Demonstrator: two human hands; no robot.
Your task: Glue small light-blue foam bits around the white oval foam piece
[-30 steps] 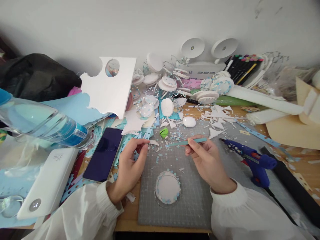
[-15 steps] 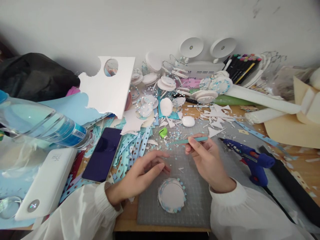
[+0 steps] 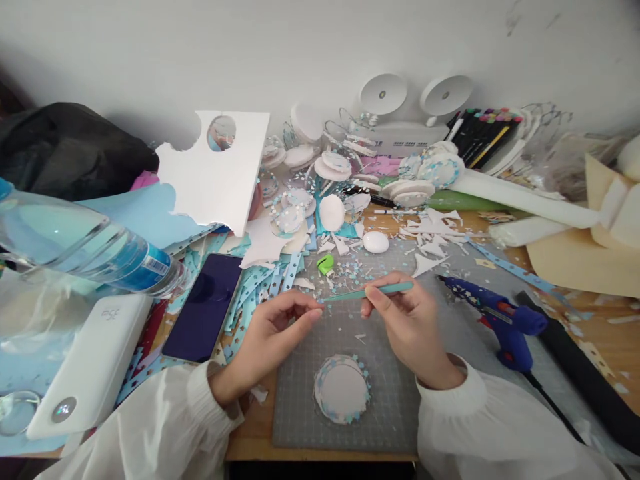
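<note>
My right hand grips a slim teal tool like a pen; its thin tip points left, and its exact kind does not show. At that tip, the thumb and forefinger of my left hand come together. Whatever small thing they may pinch is too small to make out. Below both hands a round white disc, edged with small blue and white stars, lies flat on the grey cutting mat. Tiny star-shaped bits and a green clip-like piece are scattered beyond my fingers.
A blue glue gun lies at the right with its cord. Left are a phone, a white power bank and a water bottle. Paper scraps, decorated discs and markers crowd the back.
My left hand has risen and closed its thumb and forefinger at the tool's tip. My right hand has shifted slightly left and down with the tool.
</note>
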